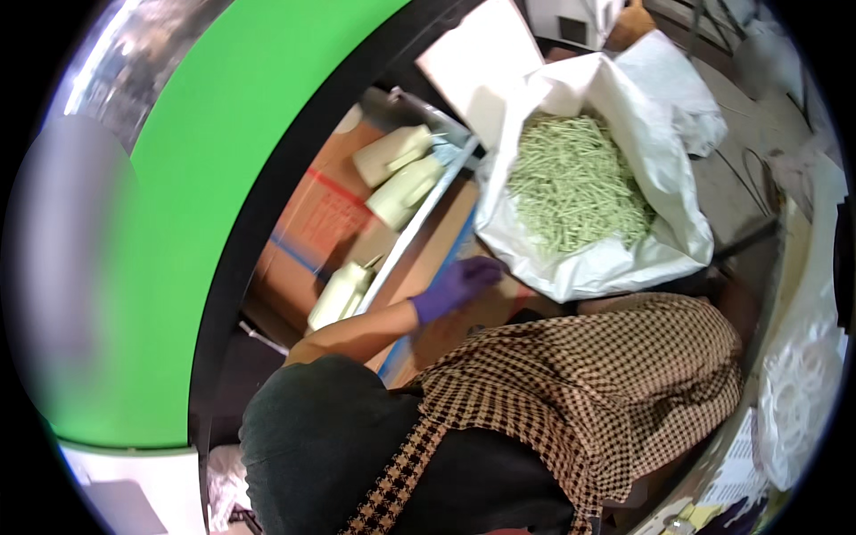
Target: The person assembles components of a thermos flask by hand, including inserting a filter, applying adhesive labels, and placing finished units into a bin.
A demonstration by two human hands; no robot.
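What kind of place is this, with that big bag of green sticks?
Probably a packing or factory work area. A large white sack lies open, full of thin pale green sticks; cream plastic jugs sit on flattened cardboard boxes; and a hand in a purple glove reaches toward the sack.

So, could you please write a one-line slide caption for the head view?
Purple-gloved left hand reaches toward a white bag of green sticks, beside cardboard boxes.

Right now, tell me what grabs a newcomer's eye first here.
The big white bag at upper centre, open and heaped with pale green sticks. Next, a broad bright green curved panel fills the left. Between them, a purple-gloved hand reaches toward the bag over cardboard boxes bearing cream plastic jugs; a checked scarf covers the foreground.
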